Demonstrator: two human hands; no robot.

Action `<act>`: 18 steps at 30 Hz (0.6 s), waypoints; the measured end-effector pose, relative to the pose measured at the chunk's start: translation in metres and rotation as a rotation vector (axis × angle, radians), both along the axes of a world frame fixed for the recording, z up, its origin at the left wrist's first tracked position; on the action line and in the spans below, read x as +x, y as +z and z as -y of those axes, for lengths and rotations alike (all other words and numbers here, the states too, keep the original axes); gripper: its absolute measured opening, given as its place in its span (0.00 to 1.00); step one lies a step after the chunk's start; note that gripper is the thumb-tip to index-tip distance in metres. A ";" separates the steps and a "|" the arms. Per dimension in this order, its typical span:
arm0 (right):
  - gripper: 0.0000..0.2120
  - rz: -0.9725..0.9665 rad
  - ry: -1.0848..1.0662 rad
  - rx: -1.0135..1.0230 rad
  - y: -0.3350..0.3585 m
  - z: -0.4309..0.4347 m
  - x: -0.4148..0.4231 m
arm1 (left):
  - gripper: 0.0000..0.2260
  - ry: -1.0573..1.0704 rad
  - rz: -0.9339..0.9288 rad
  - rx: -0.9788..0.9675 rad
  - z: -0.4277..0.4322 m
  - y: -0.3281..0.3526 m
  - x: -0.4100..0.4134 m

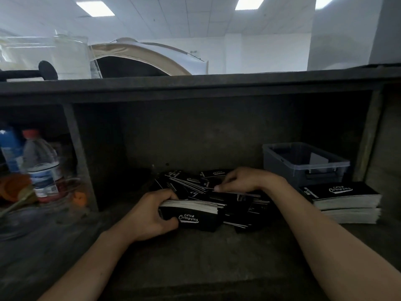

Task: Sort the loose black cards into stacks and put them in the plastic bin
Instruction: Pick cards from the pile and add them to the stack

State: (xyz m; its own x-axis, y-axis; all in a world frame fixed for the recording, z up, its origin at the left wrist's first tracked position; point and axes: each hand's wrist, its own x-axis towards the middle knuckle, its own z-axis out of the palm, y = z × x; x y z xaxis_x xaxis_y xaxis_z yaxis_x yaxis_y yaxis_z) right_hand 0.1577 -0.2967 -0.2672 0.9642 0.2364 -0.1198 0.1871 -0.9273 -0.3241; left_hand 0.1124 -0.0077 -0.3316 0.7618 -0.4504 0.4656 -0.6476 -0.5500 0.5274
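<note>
Holds stack clamped in left grip, long axis left-right; pinches loose cards just behind with right grip; calls for rightward carry to plastic bin, nearer right grip.

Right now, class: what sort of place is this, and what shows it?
Probably the staff side of an indoor counter: a dark countertop over shelf cubbies, stacked black cards beside a plastic bin, a tent beyond.

Water bottle in left compartment, beside blue bottle; tent beyond shelf top.
</note>
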 end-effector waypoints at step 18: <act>0.16 0.063 0.057 0.432 -0.001 0.016 0.006 | 0.11 0.003 -0.065 -0.015 0.004 0.001 -0.004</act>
